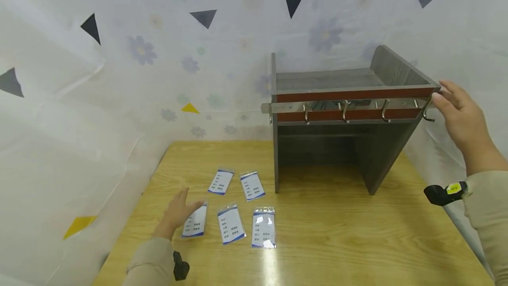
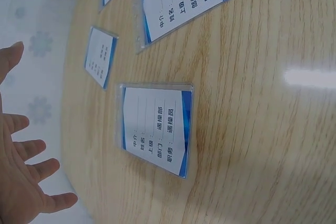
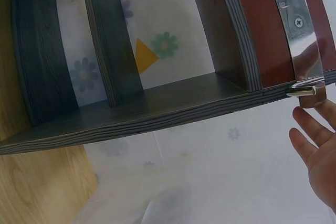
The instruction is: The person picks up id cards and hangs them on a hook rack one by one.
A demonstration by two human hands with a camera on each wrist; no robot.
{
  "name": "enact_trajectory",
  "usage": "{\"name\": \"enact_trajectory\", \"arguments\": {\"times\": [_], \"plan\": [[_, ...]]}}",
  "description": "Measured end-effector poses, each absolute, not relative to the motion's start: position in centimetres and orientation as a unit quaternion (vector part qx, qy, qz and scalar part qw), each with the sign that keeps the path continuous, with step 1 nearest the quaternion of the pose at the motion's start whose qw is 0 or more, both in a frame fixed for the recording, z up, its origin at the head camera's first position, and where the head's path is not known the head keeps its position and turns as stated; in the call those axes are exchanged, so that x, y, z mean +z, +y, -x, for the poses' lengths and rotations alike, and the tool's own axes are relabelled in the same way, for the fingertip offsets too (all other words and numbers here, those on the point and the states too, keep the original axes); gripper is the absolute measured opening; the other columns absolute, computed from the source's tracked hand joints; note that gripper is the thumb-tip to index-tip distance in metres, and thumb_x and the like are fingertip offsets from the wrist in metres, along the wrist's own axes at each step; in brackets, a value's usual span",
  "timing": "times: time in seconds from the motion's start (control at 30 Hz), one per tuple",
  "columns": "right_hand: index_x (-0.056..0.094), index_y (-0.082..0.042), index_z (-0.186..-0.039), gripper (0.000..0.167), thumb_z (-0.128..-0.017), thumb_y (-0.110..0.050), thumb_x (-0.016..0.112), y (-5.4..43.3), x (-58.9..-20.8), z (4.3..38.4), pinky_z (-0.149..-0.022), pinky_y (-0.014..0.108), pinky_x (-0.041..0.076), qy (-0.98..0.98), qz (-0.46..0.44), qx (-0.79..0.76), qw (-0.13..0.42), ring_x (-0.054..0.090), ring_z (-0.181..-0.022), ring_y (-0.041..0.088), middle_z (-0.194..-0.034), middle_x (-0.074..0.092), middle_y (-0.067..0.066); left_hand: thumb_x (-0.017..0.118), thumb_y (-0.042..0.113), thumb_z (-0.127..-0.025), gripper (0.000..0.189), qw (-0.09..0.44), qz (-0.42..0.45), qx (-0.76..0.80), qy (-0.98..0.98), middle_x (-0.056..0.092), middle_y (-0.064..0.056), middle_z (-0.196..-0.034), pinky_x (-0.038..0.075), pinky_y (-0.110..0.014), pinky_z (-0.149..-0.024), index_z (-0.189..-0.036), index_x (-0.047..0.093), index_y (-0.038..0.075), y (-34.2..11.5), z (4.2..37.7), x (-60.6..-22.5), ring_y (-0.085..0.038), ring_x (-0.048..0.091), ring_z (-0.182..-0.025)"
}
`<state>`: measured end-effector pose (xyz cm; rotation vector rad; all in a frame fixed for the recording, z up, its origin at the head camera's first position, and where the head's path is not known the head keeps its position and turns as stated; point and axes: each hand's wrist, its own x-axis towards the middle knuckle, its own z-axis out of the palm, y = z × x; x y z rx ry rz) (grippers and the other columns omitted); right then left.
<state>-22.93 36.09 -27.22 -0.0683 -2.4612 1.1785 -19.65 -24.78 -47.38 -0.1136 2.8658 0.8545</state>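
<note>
A hook rail (image 1: 287, 107), metal with several curved hooks, runs along the front of a grey wooden shelf unit (image 1: 329, 78) and sticks out past its left side. My right hand (image 1: 462, 114) is at the rail's right end, thumb by the end hook (image 1: 427, 109) and fingertips at the unit's corner. In the right wrist view its fingers (image 3: 307, 129) are loosely bent right by the rail's end. My left hand (image 1: 178, 211) hovers over the table with spread fingers, overlapping the leftmost badge card (image 1: 194, 224). Nothing is in its palm in the left wrist view.
Several more clear-sleeved badge cards (image 1: 231, 224) with blue borders lie in two rows on the wooden table (image 1: 337, 242), left of the shelf unit. A pale flowered curtain (image 1: 230, 65) with triangle patches hangs behind and at the sides.
</note>
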Motion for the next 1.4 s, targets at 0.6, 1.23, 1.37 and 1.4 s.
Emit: {"name": "enact_trajectory", "arguments": {"times": [0.6, 1.23, 1.37, 1.4], "plan": [[0.049, -0.023, -0.123, 0.035, -0.089, -0.029, 0.044, 35.6, -27.3, 24.3, -0.095, 0.021, 0.024, -0.805, 0.015, 0.52, 0.285, 0.043, -0.09, -0.005, -0.107, 0.049, -0.017, 0.05, 0.047, -0.082, 0.084, 0.093, 0.099, 0.366, 0.921, 0.016, -0.034, -0.131, 0.016, -0.056, -0.093, -0.131, 0.014, -0.012, -25.8, 19.7, -50.5, -0.049, 0.015, -0.118], [0.065, -0.005, -0.099, 0.021, -0.081, -0.011, 0.059, 35.6, -27.3, 25.5, -0.06, 0.007, 0.042, -0.633, -0.038, 0.707, 0.314, 0.053, -0.068, 0.004, -0.084, 0.061, -0.004, 0.056, 0.042, -0.08, 0.079, 0.069, 0.135, 0.358, 0.921, 0.032, -0.037, -0.121, 0.026, -0.055, -0.089, -0.124, 0.026, -0.017, -26.5, 19.4, -54.4, -0.049, 0.032, -0.109], [0.066, -0.005, -0.097, 0.019, -0.08, -0.008, 0.059, 35.5, -27.3, 25.6, -0.06, 0.007, 0.042, -0.623, -0.038, 0.717, 0.311, 0.053, -0.068, 0.004, -0.083, 0.061, -0.004, 0.056, 0.04, -0.08, 0.076, 0.064, 0.152, 0.335, 0.928, 0.033, -0.037, -0.12, 0.027, -0.057, -0.087, -0.124, 0.028, -0.016, -26.0, 19.4, -54.3, -0.048, 0.034, -0.107], [0.066, -0.006, -0.097, 0.018, -0.08, -0.007, 0.058, 35.5, -27.3, 25.6, -0.061, 0.007, 0.042, -0.622, -0.038, 0.718, 0.31, 0.054, -0.069, 0.003, -0.083, 0.061, -0.004, 0.056, 0.038, -0.08, 0.074, 0.062, 0.157, 0.326, 0.93, 0.034, -0.036, -0.119, 0.028, -0.058, -0.086, -0.124, 0.029, -0.015, -25.8, 19.5, -54.4, -0.048, 0.034, -0.107]]}}
